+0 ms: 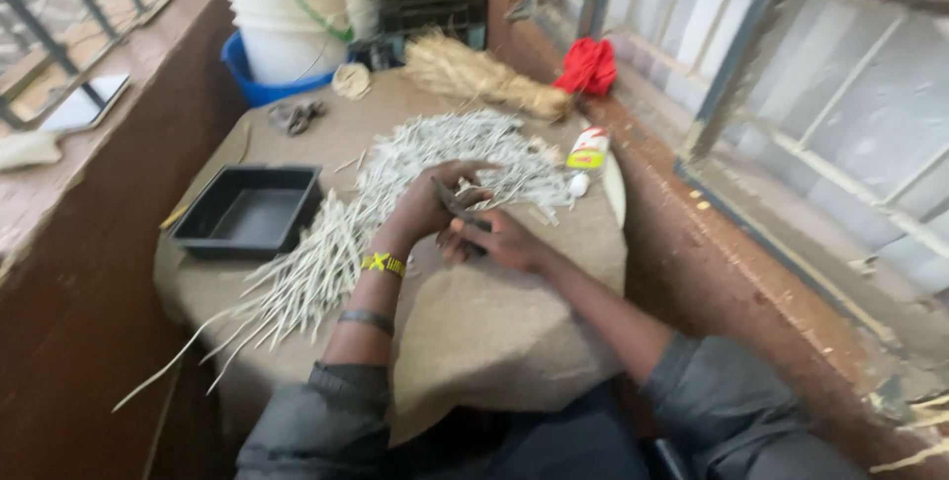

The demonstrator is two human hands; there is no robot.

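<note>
Far left, on my feed: a black tray (247,211), rectangular and shallow, sits at the edge of the burlap-covered table (494,322).

Just beside it, a heap of thin rolled sticks (326,262) fans across the cloth. They look pale grey-white, straight and slim, the near ends sticking out past the table edge, the far ends piled thick toward the middle.

Left hand (425,205): resting on the heap, fingers curled in, thumb and forefinger pinched on one end of a small dark piece (457,205). Yellow band and a dark band on that wrist.

Right hand (499,240): just beside the left, touching it, fingers folded around the other end of the same dark piece. It reads narrow and flat; I cannot tell what it is, the frame is blurred.

Further right: a white glue bottle (585,154) lying on its side near the heap. Behind, a straw bundle (484,75); a red cloth (588,67) on the ledge.
</note>
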